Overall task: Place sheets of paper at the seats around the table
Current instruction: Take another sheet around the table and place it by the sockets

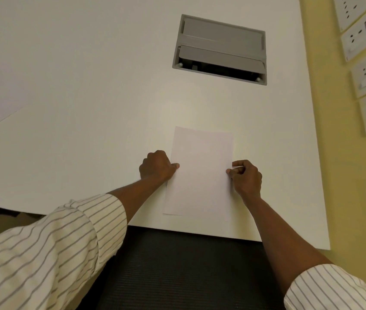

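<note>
A single sheet of paper lies flat on the white worktop, lower centre of the frame, its near edge close to the worktop's edge above a dark chair seat. The left hand pinches its left edge, the right hand its right edge, fingers curled onto the sheet. This seat's placement looks nearly done; next, both hands should let go and move on. A grey cable hatch sits upper centre.

White surface w/ one white sheet of paper flat near its front edge. Grey cable box set into the top, lid partly open, beyond the sheet.
</note>
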Demonstrator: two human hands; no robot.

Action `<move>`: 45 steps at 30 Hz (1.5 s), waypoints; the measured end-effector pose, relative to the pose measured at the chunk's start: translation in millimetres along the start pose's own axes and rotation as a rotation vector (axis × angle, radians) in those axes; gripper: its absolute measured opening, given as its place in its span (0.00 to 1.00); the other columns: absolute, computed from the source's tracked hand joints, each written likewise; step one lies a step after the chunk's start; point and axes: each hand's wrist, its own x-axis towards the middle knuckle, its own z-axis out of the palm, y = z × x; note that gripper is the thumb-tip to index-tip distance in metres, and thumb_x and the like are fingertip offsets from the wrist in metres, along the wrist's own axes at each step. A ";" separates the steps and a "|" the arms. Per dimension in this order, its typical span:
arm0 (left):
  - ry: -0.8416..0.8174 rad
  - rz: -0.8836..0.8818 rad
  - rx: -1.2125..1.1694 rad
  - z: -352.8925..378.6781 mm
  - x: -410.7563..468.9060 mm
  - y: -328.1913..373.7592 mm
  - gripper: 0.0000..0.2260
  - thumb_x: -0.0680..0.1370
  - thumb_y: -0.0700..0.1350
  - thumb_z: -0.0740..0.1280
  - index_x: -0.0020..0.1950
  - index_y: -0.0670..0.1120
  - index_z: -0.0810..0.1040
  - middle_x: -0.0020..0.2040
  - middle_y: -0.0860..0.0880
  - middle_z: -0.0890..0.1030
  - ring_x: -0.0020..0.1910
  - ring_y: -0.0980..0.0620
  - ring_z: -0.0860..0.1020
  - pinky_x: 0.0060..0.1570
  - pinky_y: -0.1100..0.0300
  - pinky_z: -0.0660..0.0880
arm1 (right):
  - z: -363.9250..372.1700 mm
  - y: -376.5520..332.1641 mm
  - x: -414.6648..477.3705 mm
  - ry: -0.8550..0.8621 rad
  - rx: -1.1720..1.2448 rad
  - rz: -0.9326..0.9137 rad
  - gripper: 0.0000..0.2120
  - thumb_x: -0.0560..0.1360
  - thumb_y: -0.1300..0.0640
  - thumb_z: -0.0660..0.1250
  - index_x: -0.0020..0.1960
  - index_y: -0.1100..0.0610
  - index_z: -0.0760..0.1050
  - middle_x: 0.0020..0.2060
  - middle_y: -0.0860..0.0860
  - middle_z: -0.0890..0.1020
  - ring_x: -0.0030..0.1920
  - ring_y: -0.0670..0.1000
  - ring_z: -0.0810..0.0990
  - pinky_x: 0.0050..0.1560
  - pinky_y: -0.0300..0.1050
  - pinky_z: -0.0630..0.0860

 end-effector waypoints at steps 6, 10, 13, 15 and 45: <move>0.030 0.000 0.000 4.9 -0.4 -1.5 0.21 0.71 0.62 0.78 0.51 0.46 0.81 0.51 0.46 0.86 0.52 0.40 0.84 0.56 0.47 0.82 | 3.5 8.7 1.7 0.017 -0.029 -0.048 0.12 0.76 0.56 0.79 0.56 0.53 0.80 0.40 0.48 0.84 0.48 0.53 0.83 0.55 0.50 0.77; 0.036 0.002 -0.044 6.3 -1.0 -4.7 0.21 0.71 0.62 0.78 0.49 0.47 0.81 0.50 0.47 0.86 0.51 0.41 0.84 0.55 0.46 0.83 | 5.4 11.6 3.0 0.019 -0.028 -0.051 0.13 0.75 0.56 0.79 0.56 0.53 0.79 0.40 0.50 0.84 0.48 0.53 0.83 0.54 0.51 0.77; 0.043 0.012 -0.084 4.8 -1.7 -8.1 0.19 0.71 0.62 0.78 0.45 0.48 0.80 0.47 0.48 0.86 0.49 0.42 0.84 0.54 0.47 0.82 | 5.6 12.2 4.0 0.017 -0.022 -0.045 0.13 0.75 0.55 0.79 0.56 0.52 0.79 0.41 0.50 0.84 0.48 0.53 0.83 0.56 0.52 0.79; 0.039 0.028 -0.100 3.1 -0.8 -9.8 0.18 0.71 0.61 0.79 0.43 0.49 0.79 0.46 0.49 0.85 0.49 0.42 0.84 0.53 0.48 0.82 | 5.2 12.5 4.6 0.014 -0.011 -0.038 0.13 0.75 0.55 0.79 0.56 0.52 0.79 0.41 0.50 0.84 0.48 0.53 0.83 0.57 0.52 0.79; -0.214 0.076 -0.053 -32.0 -1.2 -32.4 0.16 0.72 0.63 0.76 0.40 0.51 0.80 0.48 0.46 0.87 0.51 0.43 0.87 0.57 0.46 0.83 | 0.2 -14.5 -30.5 0.154 -0.095 -0.086 0.19 0.81 0.43 0.70 0.66 0.53 0.73 0.54 0.51 0.81 0.62 0.57 0.78 0.54 0.53 0.74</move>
